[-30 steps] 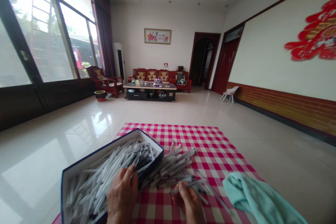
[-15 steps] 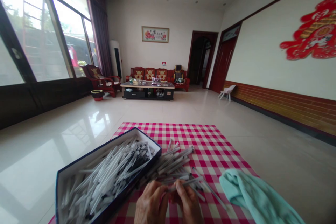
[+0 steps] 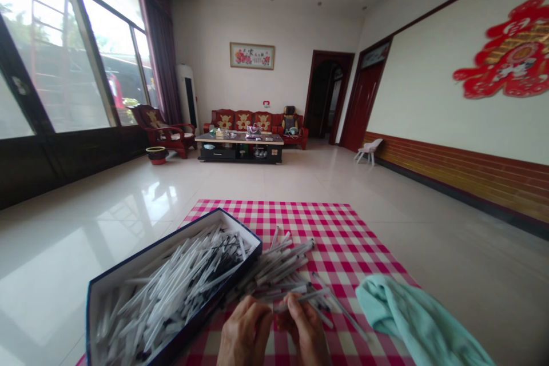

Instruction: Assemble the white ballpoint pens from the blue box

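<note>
My left hand [image 3: 243, 333] and my right hand [image 3: 305, 330] are close together at the bottom centre, over the red-and-white checked cloth [image 3: 343, 234]. Both pinch one clear pen [image 3: 307, 298], which sticks out to the right from my right fingers. Just beyond them lies a loose pile of clear pens [image 3: 278, 269] on the cloth. To the left stands a dark blue box [image 3: 234, 221], white inside, full of several more pens.
A crumpled mint-green towel [image 3: 416, 323] lies on the cloth at the right. Shiny white floor tiles surround the cloth. Far back stand a coffee table [image 3: 239, 146], a red sofa [image 3: 253, 122] and a small white chair [image 3: 369, 150].
My left hand left the box of pens and came to the right to meet my right hand on the pen. The view shifted slightly.
</note>
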`<state>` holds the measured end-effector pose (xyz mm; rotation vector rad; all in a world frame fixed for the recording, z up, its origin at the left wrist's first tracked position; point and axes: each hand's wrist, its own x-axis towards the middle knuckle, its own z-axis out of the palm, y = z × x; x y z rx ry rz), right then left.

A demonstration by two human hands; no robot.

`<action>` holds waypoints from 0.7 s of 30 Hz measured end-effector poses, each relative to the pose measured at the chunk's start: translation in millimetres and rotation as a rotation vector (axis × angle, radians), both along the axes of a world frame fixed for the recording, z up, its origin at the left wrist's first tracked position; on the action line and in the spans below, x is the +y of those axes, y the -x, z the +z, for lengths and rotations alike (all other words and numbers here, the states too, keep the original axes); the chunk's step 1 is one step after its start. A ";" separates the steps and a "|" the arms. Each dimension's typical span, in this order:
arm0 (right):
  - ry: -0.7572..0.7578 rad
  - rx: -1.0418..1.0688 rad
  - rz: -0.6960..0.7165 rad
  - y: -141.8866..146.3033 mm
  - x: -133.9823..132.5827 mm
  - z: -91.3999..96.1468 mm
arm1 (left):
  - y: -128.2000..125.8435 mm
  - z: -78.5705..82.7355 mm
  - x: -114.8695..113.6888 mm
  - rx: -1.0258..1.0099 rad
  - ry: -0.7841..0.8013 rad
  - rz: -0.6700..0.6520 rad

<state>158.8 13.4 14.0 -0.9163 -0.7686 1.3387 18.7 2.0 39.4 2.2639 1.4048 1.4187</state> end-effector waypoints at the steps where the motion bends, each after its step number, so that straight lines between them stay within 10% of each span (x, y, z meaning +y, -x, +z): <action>1: 0.019 0.026 -0.024 -0.2 0.6 -3.1 | 2.2 1.4 0.4 -0.005 0.012 -0.006; 15: 0.147 0.534 -0.216 -10.9 14.9 -1.6 | 74.7 44.7 10.2 0.097 0.190 0.104; 21: 0.153 0.450 -0.219 -8.1 18.6 -9.4 | 117.6 40.3 15.7 0.103 0.154 0.643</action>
